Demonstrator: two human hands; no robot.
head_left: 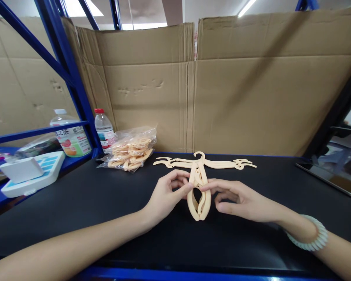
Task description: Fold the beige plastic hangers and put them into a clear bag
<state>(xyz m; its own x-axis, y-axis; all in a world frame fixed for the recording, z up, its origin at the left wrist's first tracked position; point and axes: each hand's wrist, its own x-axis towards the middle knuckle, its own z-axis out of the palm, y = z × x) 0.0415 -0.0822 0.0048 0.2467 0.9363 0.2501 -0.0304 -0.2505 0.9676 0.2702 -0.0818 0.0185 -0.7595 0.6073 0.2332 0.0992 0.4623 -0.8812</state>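
Far left of the pale hanger piece (207, 201): white block (22, 170) atop a blue-and-white device (48, 168), apparently parked off the black bench (178, 246) to spare working room. Less far left of the piece: large bottle (74, 140) behind a blue bar (38, 132), label with fruit pictures and Chinese characters, partly covered, not safely readable; then a red-capped bottle (104, 130), label writing too small to read. Left of and beyond the piece: clear bag (131, 150) of similar pale parts, probably bagged against scattering; no legible print. Just left: left hand (166, 195), thumb and forefinger pinching the piece's left side, seemingly for steadying. Centre: the piece itself, between both hands, no lettering visible; hook (199, 154) and outstretched arms (222, 164) just beyond, any joint unclear through overlap. Just right: right hand (245, 201), thumb spread away, forefinger against the piece's right side, probably as light counter-support; pale bracelet (318, 234) at the wrist. Far right: flat dark-screened device (336, 180), likely out of the way; no readable marking.
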